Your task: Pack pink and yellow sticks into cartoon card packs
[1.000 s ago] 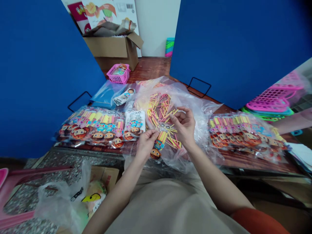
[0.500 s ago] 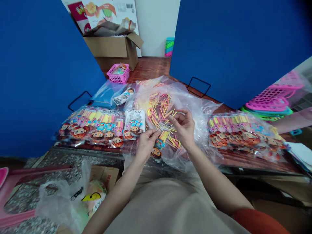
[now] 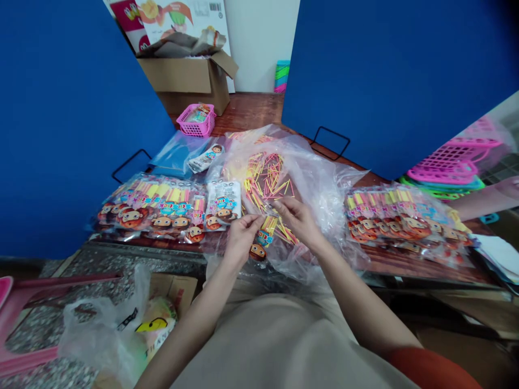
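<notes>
My left hand (image 3: 242, 237) pinches the upper edge of a small clear printed packet (image 3: 259, 243), which has a cartoon face and yellow sticks inside. Close beside it, my right hand (image 3: 298, 219) has thumb and fingers pressed together near the packet's open end. What lies between those fingertips is too small to make out. Loose pink and yellow sticks (image 3: 263, 175) are heaped on a large clear plastic sheet or bag (image 3: 320, 178) beyond my hands. A stack of flat printed packets (image 3: 224, 201) lies just left of my left hand.
Filled packets (image 3: 158, 208) lie in a pile on the left, and more filled packets (image 3: 397, 216) on the right. A pink basket (image 3: 197, 121) and a cardboard box (image 3: 182, 81) stand behind. Blue panels (image 3: 385, 81) flank the table. Another person's arm (image 3: 486, 200) reaches in at right.
My right hand has moved down and toward me, from the loose sticks to the packet's open end, its fingers closer together. My left hand still holds the packet in nearly the same place.
</notes>
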Action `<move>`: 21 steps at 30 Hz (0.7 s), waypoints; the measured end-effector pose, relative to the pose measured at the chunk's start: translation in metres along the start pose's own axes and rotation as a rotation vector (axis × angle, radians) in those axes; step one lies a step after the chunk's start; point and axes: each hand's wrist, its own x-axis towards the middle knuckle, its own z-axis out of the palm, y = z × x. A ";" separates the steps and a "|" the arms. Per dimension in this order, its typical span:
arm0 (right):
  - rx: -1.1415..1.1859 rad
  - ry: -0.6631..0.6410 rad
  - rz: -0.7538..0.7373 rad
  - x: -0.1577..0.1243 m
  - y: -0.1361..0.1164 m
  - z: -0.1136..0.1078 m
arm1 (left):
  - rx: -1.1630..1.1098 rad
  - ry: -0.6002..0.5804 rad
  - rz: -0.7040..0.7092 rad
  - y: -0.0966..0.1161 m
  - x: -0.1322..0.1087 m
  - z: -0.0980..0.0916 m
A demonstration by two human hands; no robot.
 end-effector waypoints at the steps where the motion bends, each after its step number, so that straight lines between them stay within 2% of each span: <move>1: 0.043 0.056 0.030 0.001 0.000 -0.001 | -0.011 0.007 -0.010 0.000 0.000 0.000; 3: 0.128 0.166 0.087 0.003 0.004 -0.002 | -0.034 0.024 -0.026 0.000 0.000 -0.001; 5: 0.110 0.210 0.121 0.007 0.013 -0.004 | -0.046 0.045 -0.030 0.003 0.001 -0.002; 10: -0.255 0.100 0.164 0.013 0.041 -0.012 | -0.071 0.103 -0.009 0.010 0.001 -0.008; 12: -0.139 0.067 0.214 0.013 0.040 -0.011 | -0.087 0.117 -0.013 0.010 0.002 -0.011; 16: 0.329 -0.080 0.315 0.010 0.019 0.001 | -0.111 0.129 -0.036 0.007 0.002 -0.013; 19: 0.392 -0.135 0.270 0.008 0.011 0.013 | -0.107 0.071 -0.072 0.007 0.000 -0.012; 21: 0.427 -0.078 0.266 0.008 0.012 0.017 | -0.056 -0.007 -0.113 0.006 -0.001 -0.012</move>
